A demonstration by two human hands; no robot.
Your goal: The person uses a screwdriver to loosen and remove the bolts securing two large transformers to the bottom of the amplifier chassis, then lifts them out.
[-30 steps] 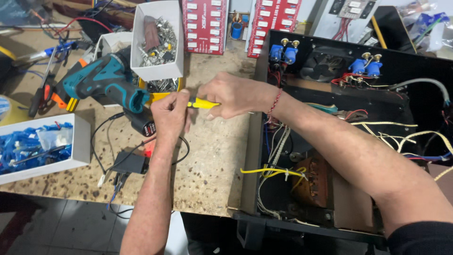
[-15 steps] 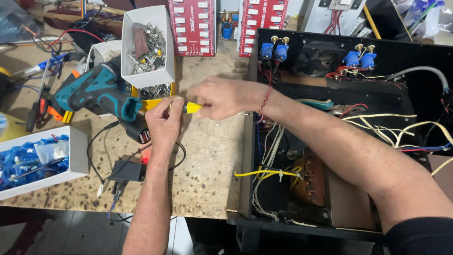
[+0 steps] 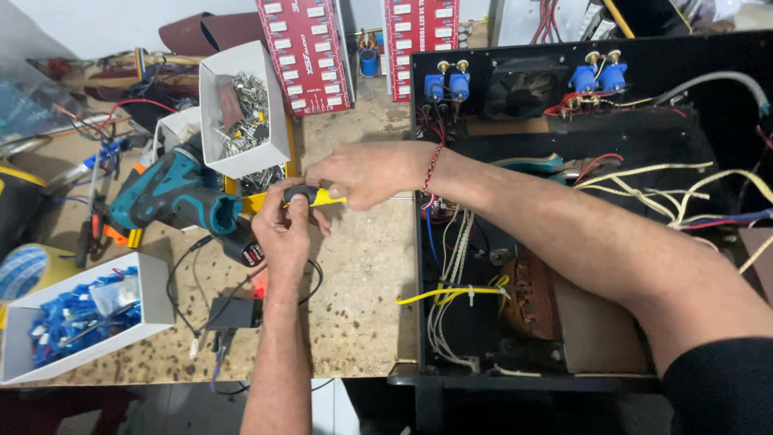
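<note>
Between the two hands, just above the middle of the speckled worktop (image 3: 362, 274), a yellow-and-black screwdriver (image 3: 310, 196) lies with its long axis roughly level, running left to right across the view. Its dark handle end points left and sits inside the left hand (image 3: 283, 225), whose fingers are curled shut around it from below. The yellow part sticks out to the right and passes under the right hand (image 3: 366, 171), which is closed over it from above, thumb and fingertips pinching the tool; a thin metal shank shows past that hand, pointing toward the open black chassis (image 3: 588, 242). Whether the tip touches the chassis cannot be told.

Just left of the left hand lies a teal cordless drill (image 3: 173, 197), its nose aimed down and right, nearly touching the hand. Behind the drill stands a white cardboard box of metal screws (image 3: 241, 113), open at the top and tilted. At the lower left edge of the worktop sits a second white box holding blue connectors (image 3: 76, 318). Leaning upright at the back are two flat red packages (image 3: 306, 52), tall rectangles covered with rows of small white labels, one left of a blue capacitor and one right of it. Inside the chassis, blue terminals (image 3: 447, 84) line the rear wall, and yellow wires (image 3: 451, 292) cross the floor.
</note>
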